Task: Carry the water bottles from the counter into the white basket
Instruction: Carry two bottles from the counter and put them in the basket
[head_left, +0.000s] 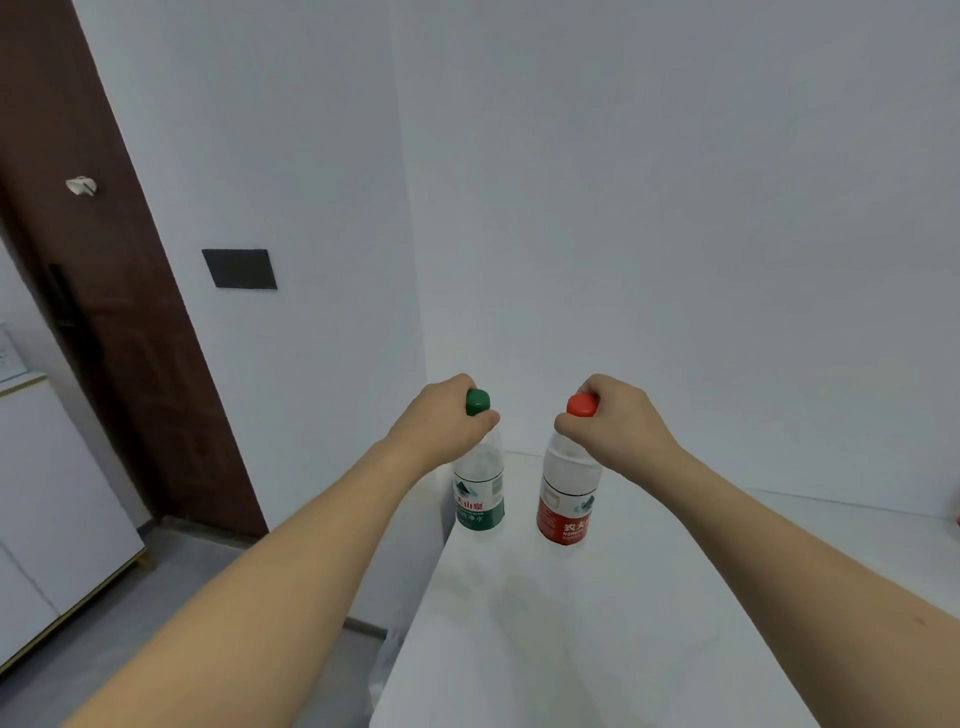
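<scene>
Under each grip, bottle necks (480, 470) (upright)

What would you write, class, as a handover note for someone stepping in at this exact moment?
Left hand: fingers closed around the neck of the green-capped bottle.
Right hand: fingers closed around the neck of the red-capped bottle.
Both bottles are upright at the far end of the white counter, the green one near its left edge.
Done: both gripped.
Left: carry them to the white basket, which is not in view, so find it first.
</scene>
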